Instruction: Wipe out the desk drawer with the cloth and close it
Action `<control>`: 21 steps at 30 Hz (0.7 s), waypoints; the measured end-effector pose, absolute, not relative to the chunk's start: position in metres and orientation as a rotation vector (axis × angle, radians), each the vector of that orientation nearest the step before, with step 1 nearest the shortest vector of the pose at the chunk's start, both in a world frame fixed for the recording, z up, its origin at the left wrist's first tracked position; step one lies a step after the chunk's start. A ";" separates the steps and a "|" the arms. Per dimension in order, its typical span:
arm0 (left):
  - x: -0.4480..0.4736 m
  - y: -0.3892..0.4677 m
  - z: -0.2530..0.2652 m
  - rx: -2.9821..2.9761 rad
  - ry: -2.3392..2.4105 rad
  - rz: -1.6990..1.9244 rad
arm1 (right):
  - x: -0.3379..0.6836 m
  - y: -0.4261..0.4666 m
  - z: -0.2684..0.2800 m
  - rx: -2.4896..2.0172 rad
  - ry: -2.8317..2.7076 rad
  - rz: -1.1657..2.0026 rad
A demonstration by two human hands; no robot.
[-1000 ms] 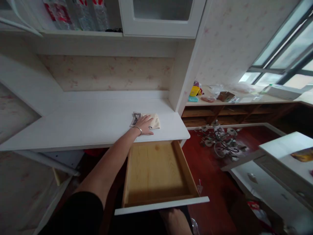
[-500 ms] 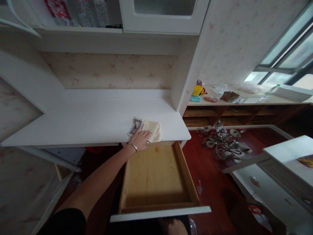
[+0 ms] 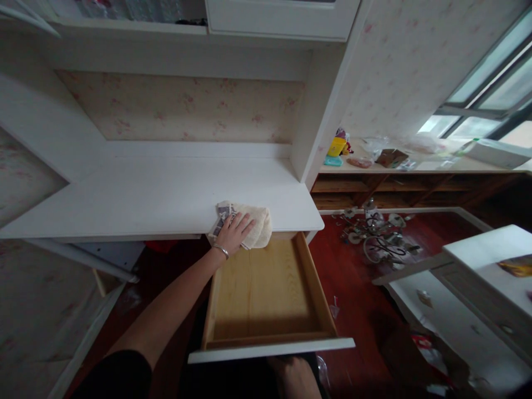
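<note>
1. Counter [image 3: 145, 194], white, stretched across the middle.
2. Drawer [image 3: 266, 293], wooden inside, stood pulled out beneath it.
3. Cloth [image 3: 260, 224] overlapped the counter's front edge.
4. Hands were apart: left hand [image 3: 235, 231] flat on the cloth, fingers spread; right hand [image 3: 297, 377] by the drawer's front, grip hidden.
5. Bracelet [image 3: 222, 251] circled the left wrist.

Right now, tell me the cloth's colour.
The cloth is cream with a grey-patterned end; head view.

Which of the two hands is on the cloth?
The left hand, the one with a bracelet: it lies on the cloth at the front edge of the desk. The right hand is apart from the cloth, by the open drawer.
</note>
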State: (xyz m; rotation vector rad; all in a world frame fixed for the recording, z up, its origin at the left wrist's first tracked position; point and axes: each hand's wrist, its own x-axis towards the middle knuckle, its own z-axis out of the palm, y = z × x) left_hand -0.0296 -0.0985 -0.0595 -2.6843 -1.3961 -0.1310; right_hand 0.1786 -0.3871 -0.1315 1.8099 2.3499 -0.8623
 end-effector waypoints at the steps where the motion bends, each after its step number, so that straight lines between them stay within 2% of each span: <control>1: -0.028 -0.097 -0.061 -2.671 -1.416 -0.147 | 0.178 -0.387 -0.130 1.804 2.332 -0.885; 6: -0.021 -0.109 -0.065 -2.659 -1.500 -0.211 | 0.179 -0.389 -0.128 1.862 2.300 -0.921; 11: -0.016 -0.161 -0.075 -2.711 -1.519 -0.235 | 0.181 -0.387 -0.128 1.844 2.297 -0.954; 16: -0.012 -0.201 -0.119 -2.739 -1.774 0.005 | 0.183 -0.384 -0.134 1.833 2.346 -0.987; 21: -0.011 -0.187 -0.167 -2.635 -2.119 0.360 | 0.184 -0.385 -0.138 1.813 2.319 -1.003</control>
